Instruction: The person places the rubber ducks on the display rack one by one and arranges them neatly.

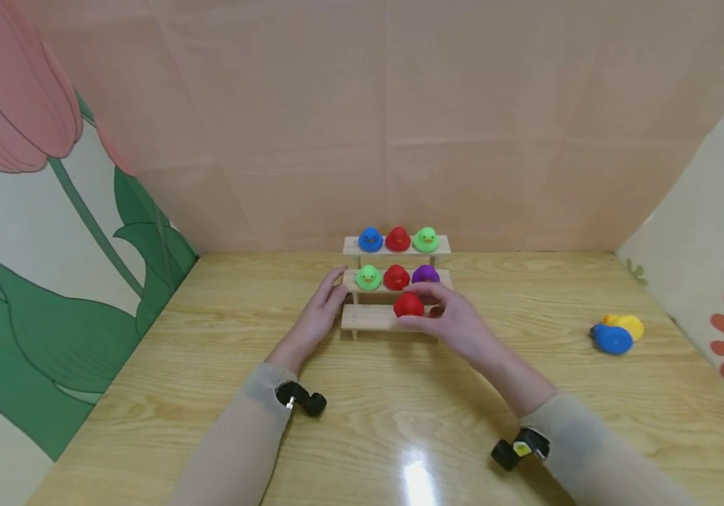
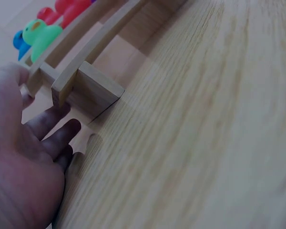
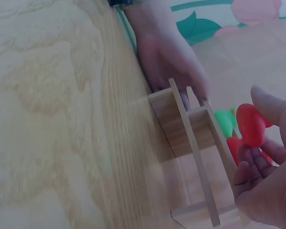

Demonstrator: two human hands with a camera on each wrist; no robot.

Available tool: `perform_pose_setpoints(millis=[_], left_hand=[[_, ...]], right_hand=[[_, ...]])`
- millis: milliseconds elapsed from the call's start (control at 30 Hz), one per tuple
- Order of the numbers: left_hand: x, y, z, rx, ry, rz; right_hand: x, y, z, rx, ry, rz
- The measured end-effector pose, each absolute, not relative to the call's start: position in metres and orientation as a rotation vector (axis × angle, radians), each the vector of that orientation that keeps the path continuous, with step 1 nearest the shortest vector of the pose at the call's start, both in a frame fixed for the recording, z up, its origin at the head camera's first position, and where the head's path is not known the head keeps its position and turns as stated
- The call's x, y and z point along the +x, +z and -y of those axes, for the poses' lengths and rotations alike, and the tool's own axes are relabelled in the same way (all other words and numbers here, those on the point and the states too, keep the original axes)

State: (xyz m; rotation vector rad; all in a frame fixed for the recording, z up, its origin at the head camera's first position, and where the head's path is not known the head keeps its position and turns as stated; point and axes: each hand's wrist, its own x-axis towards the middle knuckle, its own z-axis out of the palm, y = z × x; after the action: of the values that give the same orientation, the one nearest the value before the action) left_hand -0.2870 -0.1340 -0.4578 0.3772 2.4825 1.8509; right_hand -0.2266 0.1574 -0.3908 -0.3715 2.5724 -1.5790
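A three-step wooden display rack (image 1: 365,320) stands on the table. My right hand (image 1: 453,320) pinches a red rubber duck (image 1: 408,305) between thumb and fingers, over the right part of the lowest step; in the right wrist view the duck (image 3: 251,126) appears raised above that step. My left hand (image 1: 319,309) is at the rack's left end, its fingers loosely extended beside the step ends; whether they press on the wood I cannot tell. On the middle step sit a green duck (image 1: 368,277), a red duck (image 1: 396,277) and a purple duck (image 1: 425,274), partly hidden by my right hand.
The top step holds a blue duck (image 1: 371,239), a red duck (image 1: 398,239) and a green duck (image 1: 427,239). Far right on the table (image 1: 178,393) lie a blue duck (image 1: 612,339) and a yellow duck (image 1: 626,325), close together. A plain backdrop (image 1: 387,126) rises behind the table.
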Motion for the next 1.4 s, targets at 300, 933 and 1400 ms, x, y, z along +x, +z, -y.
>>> perform_pose_setpoints(millis=[300,933,1400], left_hand=[[-0.286,-0.458,0.133,0.362,1.853,-2.475],[-0.288,-0.458,0.132,0.389,1.903,-2.434],[-0.286,-0.455,0.132,0.374,1.877,-2.438]], right_hand=[[-0.226,-0.396,-0.142,-0.368,-1.58,-2.55],[-0.233,-0.405,-0.117,-0.393,-1.577,-2.592],[-0.24,-0.411,-0.096,-0.417,-1.467,-2.703]])
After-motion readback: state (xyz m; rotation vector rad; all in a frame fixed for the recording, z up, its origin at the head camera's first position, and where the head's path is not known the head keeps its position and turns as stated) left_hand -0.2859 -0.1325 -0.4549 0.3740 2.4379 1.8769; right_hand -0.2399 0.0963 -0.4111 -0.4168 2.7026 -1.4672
